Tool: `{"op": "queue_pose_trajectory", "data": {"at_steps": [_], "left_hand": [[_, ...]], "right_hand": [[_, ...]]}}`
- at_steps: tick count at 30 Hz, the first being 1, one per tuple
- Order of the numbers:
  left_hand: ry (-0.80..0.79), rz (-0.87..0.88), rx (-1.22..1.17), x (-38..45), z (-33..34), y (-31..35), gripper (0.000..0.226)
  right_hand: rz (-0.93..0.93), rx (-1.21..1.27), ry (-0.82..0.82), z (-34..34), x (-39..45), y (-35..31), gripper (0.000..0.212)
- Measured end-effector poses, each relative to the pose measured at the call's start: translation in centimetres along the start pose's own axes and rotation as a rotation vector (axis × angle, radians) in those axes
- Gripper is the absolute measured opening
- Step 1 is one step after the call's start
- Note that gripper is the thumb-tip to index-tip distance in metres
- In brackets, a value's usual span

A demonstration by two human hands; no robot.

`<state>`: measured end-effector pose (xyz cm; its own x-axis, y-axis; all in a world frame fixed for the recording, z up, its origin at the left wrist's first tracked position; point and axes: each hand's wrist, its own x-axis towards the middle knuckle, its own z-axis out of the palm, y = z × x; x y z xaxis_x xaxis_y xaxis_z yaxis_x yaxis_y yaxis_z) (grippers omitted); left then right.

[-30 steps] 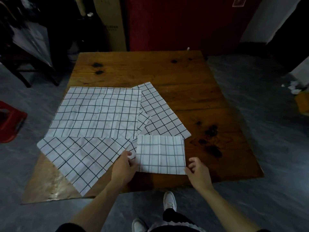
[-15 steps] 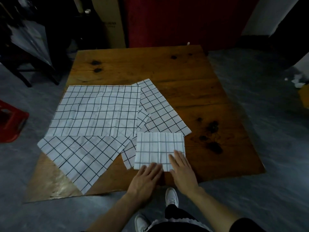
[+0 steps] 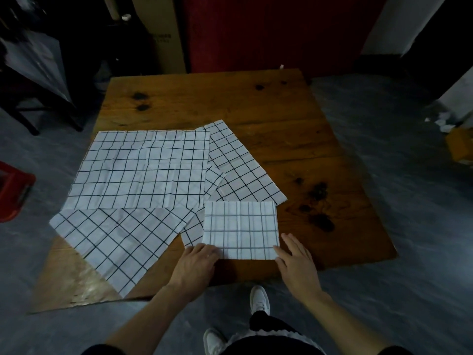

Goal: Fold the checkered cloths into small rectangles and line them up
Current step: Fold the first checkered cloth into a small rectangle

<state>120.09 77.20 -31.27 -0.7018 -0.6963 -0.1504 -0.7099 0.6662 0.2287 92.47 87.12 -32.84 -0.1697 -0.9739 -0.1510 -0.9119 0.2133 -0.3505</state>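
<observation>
A folded checkered cloth (image 3: pixel 240 229) lies as a rectangle near the front edge of the wooden table (image 3: pixel 256 103). My left hand (image 3: pixel 197 262) rests on its near left corner, fingers curled at the cloth's edge. At the cloth's near right corner my right hand (image 3: pixel 294 257) lies flat with fingers spread. A large unfolded checkered cloth (image 3: pixel 143 167) lies spread on the left half of the table. A second one (image 3: pixel 112 242) lies askew below it and overhangs the front left. A third (image 3: pixel 240 165) pokes out to the right, partly under the others.
A red crate (image 3: pixel 12 190) stands on the floor at the left. Behind the table are a cardboard box (image 3: pixel 163 34) and a red panel (image 3: pixel 268 29). A yellow box (image 3: pixel 460 144) and crumpled paper (image 3: pixel 444 121) lie on the floor at the right. My white shoes (image 3: pixel 259 299) show under the table's front edge.
Both hands slid apart from the middle of the folded cloth's near edge to its two near corners. A second ago they held its left and right sides.
</observation>
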Motion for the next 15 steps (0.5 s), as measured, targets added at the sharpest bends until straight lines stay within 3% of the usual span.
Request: {"op": "queue_pose_trajectory", "data": {"at_steps": [3, 15], "left_hand": [[-0.011, -0.057, 0.021, 1.3, -0.8, 0.6, 0.029], [-0.101, 0.0, 0.107, 3.6, -1.1, 0.1, 0.036]], "right_hand": [[-0.098, 0.038, 0.025, 0.1, 0.5, -1.1, 0.021], [-0.083, 0.095, 0.014, 0.1, -0.4, -0.9, 0.02]]}}
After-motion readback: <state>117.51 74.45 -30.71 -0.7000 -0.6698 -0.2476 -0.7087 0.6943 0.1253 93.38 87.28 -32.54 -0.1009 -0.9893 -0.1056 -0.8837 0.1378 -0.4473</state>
